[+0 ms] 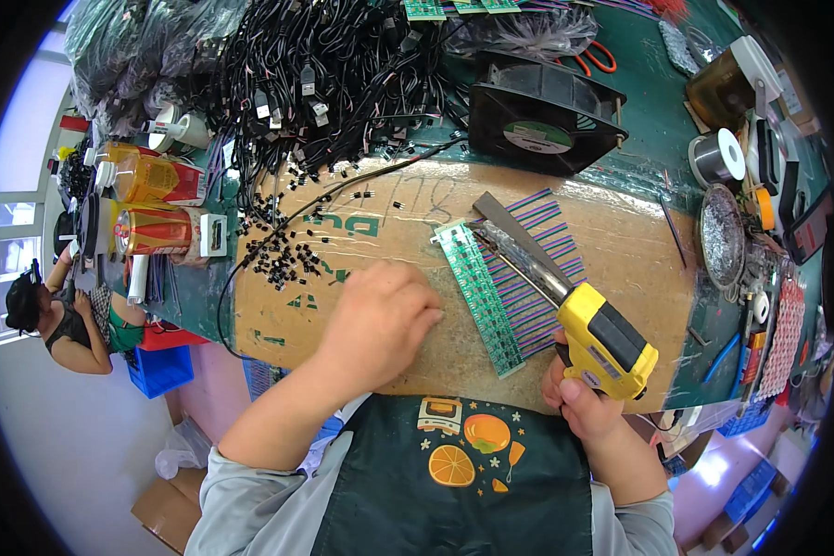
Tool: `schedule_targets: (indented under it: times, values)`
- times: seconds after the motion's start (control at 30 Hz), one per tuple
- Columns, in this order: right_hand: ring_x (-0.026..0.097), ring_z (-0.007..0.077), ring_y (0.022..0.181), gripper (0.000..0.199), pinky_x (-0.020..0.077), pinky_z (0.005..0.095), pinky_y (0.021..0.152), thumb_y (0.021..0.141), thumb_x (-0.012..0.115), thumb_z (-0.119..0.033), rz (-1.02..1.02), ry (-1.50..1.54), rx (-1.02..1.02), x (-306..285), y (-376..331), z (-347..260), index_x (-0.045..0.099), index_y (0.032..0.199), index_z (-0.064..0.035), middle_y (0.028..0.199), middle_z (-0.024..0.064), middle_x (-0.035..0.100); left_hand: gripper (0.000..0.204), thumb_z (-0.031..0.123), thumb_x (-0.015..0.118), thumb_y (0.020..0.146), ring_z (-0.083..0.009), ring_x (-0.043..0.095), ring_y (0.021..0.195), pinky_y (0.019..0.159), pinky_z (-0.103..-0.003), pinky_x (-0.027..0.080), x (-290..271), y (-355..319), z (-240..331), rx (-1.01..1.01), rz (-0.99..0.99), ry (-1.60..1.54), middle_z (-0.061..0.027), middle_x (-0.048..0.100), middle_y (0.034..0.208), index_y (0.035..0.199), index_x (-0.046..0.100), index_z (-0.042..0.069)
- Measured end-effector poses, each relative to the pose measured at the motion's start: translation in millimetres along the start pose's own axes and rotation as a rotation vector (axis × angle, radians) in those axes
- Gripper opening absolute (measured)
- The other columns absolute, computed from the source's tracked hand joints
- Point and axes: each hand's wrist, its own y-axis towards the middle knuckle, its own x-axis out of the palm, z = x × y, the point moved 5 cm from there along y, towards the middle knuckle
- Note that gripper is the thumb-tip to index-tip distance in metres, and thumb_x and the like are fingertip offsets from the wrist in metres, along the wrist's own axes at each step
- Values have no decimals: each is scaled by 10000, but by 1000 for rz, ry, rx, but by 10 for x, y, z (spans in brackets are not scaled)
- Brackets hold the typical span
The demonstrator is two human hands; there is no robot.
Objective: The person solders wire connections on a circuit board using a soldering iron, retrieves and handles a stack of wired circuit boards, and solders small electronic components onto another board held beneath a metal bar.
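My right hand (584,397) grips a yellow and black soldering gun (612,341). Its long metal tip reaches up and left over the top end of a green circuit board strip (482,301). Under and beside the strip lie several short purple and dark striped ribbon wires (551,243), with a flat dark bar (525,239) across them. Left of the strip, my left hand (380,320) hovers over the cardboard with fingers curled together. Whatever its fingertips may pinch is hidden. Loose small black components (283,246) are scattered farther left.
A black fan (547,116) stands at the back beside a heap of black cables (334,83). At right are a solder spool (716,157) and a metal dish (721,236). Drink containers (153,230) stand at left; a thin cable (343,190) crosses the cardboard (639,241). Another person (74,315) sits far left.
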Motion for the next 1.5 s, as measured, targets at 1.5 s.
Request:
schedule_targets:
  times: [1.5]
  values:
    - [638, 141, 827, 246, 519, 281, 728, 829, 681, 21, -102, -225, -180, 361, 114, -173, 622, 1065, -13, 927, 64, 664, 142, -14, 722, 799, -224, 631, 863, 750, -319, 502, 187, -95, 410, 103, -99, -836, -85, 639, 946, 927, 679, 29]
